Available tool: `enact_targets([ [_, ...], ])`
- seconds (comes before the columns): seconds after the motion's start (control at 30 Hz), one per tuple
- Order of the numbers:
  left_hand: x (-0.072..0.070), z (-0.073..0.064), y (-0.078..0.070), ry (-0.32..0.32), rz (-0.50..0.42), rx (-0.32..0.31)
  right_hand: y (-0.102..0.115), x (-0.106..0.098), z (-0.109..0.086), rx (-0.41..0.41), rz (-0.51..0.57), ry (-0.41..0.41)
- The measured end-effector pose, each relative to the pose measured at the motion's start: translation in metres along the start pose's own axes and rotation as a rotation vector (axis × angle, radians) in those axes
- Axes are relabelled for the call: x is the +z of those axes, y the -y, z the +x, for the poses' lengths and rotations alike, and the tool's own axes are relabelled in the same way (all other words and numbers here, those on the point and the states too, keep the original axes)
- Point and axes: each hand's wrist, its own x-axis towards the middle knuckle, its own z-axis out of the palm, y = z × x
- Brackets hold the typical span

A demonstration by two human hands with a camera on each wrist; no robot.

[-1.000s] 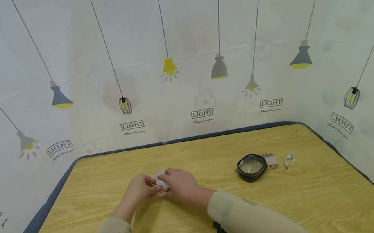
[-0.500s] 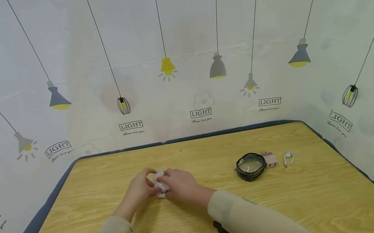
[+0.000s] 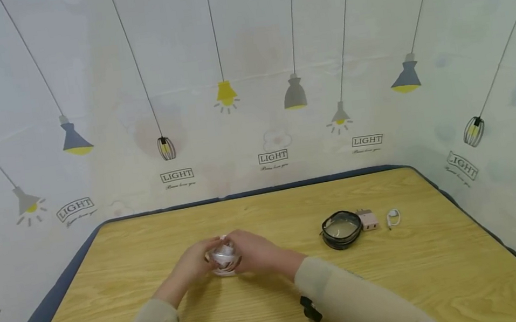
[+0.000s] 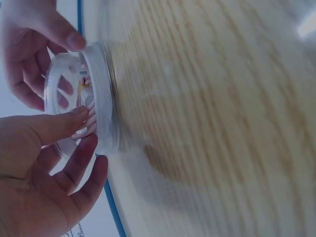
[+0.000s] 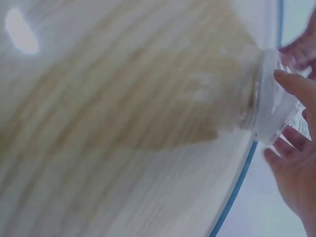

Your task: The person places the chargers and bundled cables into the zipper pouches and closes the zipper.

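Observation:
A clear round pouch with a white zipper [image 4: 101, 98] stands on the wooden table between both hands, a coiled pale cable [image 4: 88, 116] visible inside. My left hand [image 3: 196, 261] grips its left side; in the left wrist view its thumb lies over the cable and its fingers curl at the rim. My right hand [image 3: 256, 251] holds the opposite side, its thumb at the zipper band in the left wrist view. Seen from the right wrist, the pouch [image 5: 269, 98] is upright at the table, with right-hand fingertips [image 5: 271, 154] at its edge.
To the right lies a second round clear pouch with black trim [image 3: 341, 230]. Beside it are a pink plug adapter [image 3: 368, 220] and a small white coiled cable [image 3: 394, 217]. A cloth backdrop printed with lamps [image 3: 236, 147] rises behind the table's far edge.
The pouch has turned so that its round face shows more toward the head camera. Both hands have shifted their hold around its sides, and the head view has moved slightly.

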Motion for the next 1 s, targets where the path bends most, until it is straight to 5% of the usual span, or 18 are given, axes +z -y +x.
enact_targets([
  [0.33, 0.001, -0.006, -0.001, 0.003, 0.016, 0.036, -0.022, -0.01, -0.009, 0.238, 0.396, -0.014],
  [0.5, 0.003, -0.005, -0.001, -0.004, -0.015, 0.052, -0.026, -0.006, -0.008, 0.282, 0.418, -0.032],
  [1.0, 0.004, -0.004, 0.008, -0.014, -0.04, 0.045, -0.04, 0.0, 0.009, 0.189, 0.275, -0.002],
])
